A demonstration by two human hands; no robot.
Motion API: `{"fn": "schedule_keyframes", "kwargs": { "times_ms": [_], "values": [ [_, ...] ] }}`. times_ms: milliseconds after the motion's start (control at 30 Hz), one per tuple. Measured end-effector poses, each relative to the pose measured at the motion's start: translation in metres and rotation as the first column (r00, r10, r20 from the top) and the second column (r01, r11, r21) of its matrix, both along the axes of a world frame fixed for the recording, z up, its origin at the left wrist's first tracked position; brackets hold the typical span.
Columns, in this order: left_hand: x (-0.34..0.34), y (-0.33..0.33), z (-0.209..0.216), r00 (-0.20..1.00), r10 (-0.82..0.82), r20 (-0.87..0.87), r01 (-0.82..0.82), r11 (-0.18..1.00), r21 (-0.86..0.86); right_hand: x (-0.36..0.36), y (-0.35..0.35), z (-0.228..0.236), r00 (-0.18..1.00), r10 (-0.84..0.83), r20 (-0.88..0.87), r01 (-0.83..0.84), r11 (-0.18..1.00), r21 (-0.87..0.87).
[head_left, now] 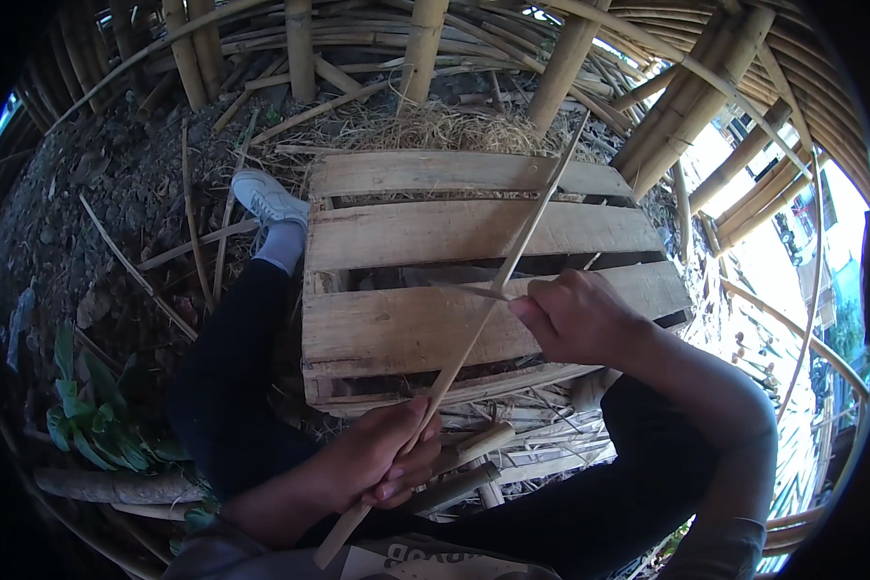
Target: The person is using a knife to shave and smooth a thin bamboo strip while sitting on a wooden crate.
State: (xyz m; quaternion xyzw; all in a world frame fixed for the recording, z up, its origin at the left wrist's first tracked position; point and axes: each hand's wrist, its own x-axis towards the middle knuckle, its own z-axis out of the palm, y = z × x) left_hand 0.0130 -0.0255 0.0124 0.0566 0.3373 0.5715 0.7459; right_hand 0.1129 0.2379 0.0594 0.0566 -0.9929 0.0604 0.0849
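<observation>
A long, pale bamboo strip [535, 218] runs diagonally over a slatted wooden crate [396, 232], from the far right down towards my lap. My left hand [382, 452] is wrapped round the strip near its lower end, and the butt sticks out below the fist. My right hand [585, 317] is closed on a knife [476, 289] whose thin, dark blade points left. That blade lies across the strip about midway along it, above the crate's slats. The knife's handle is hidden inside my fingers.
Thick bamboo posts [422, 53] stand behind the crate, with dry straw [454, 130] at their feet. Thin sticks [195, 217] litter the dark soil on the left. A green leafy plant [87, 406] grows at lower left. Cut bamboo pieces [469, 449] lie below the crate, near my legs.
</observation>
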Motion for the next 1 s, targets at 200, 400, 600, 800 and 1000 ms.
{"fn": "schedule_keyframes", "kwargs": {
  "times_ms": [200, 400, 600, 800, 1000],
  "values": [
    [-0.005, -0.002, -0.003, 0.994, 0.023, 0.105, -0.032, 0.996, 0.084, 0.002, -0.014, 0.020, 0.958, -0.134, 0.254, 0.201, 0.945, -0.258],
    [0.003, -0.001, 0.004, 0.998, 0.054, 0.033, -0.055, 0.998, 0.040, 0.012, -0.021, -0.003, 0.990, 0.073, -0.119, -0.111, 0.926, -0.361],
    [0.002, -0.001, -0.004, 0.994, 0.071, 0.087, -0.075, 0.996, 0.050, 0.016, -0.060, 0.003, 0.978, 0.161, -0.132, -0.159, 0.987, 0.029],
    [0.009, -0.005, -0.022, 0.964, 0.033, 0.265, -0.065, 0.992, 0.112, 0.005, -0.078, 0.011, 0.951, 0.074, 0.299, -0.004, 0.974, -0.228],
    [0.007, -0.001, -0.007, 0.982, 0.015, 0.188, -0.018, 1.000, 0.012, 0.001, -0.081, 0.017, 0.950, 0.168, 0.262, -0.083, 0.948, -0.307]
  ]
}}
